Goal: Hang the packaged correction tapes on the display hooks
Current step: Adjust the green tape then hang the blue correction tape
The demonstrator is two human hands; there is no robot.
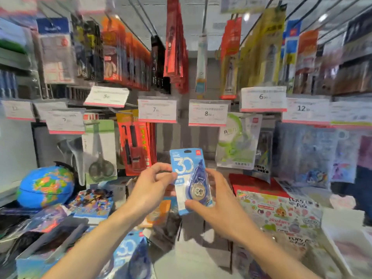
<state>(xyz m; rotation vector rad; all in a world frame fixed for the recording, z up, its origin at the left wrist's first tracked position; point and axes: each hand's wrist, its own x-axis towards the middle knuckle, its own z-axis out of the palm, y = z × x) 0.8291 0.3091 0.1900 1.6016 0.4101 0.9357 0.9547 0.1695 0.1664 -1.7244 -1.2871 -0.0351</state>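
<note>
A packaged correction tape (188, 174), a blue card with a large "30" and a blue dispenser in a clear blister, is upright in front of me. My left hand (152, 188) pinches its left edge. My right hand (216, 200) holds its right side and lower edge, thumb across the bottom front. The hang hole at the card's top is free. Another blue "30" pack (130, 256) lies low in front, below my left forearm. Display hooks with price tags (157, 110) stick out of the wall above the pack.
Hanging goods crowd the wall: scissors (100, 152), red packs (138, 150), a green-and-white pack (237, 141). A blue globe (45, 187) sits left. Sticker sheets (281, 216) and boxes cover the shelf below. The picture is blurred at its edges.
</note>
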